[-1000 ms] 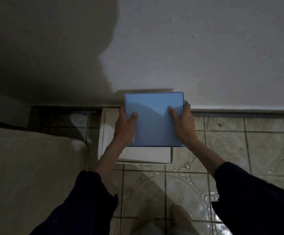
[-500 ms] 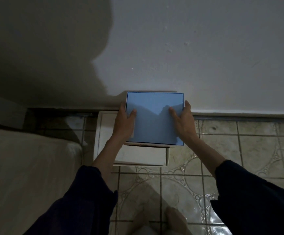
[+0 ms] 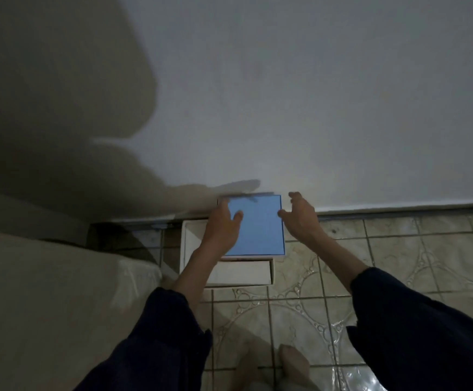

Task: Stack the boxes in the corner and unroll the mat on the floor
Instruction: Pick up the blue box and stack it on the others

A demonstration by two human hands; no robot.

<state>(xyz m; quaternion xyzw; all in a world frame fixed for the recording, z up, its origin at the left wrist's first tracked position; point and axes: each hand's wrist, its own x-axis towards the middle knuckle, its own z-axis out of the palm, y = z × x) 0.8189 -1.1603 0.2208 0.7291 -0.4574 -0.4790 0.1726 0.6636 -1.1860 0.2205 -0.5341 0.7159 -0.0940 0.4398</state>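
A blue-topped box [image 3: 260, 227] lies flat on a larger white box [image 3: 238, 273] on the tiled floor, pushed against the wall. My left hand [image 3: 221, 225] rests over the blue box's left edge with its fingers spread. Just off the box's right edge is my right hand [image 3: 301, 218], open with curled fingers, only its thumb tip close to the box. No mat is in view.
A white wall [image 3: 314, 108] rises right behind the boxes. A pale bed or mattress [image 3: 46, 292] fills the left side. Patterned floor tiles [image 3: 399, 249] stretch to the right. My feet [image 3: 289, 365] stand just below the boxes.
The blue box has come down onto the white box by the wall. My right hand has let go and pulled off to the right; my left hand has loosened.
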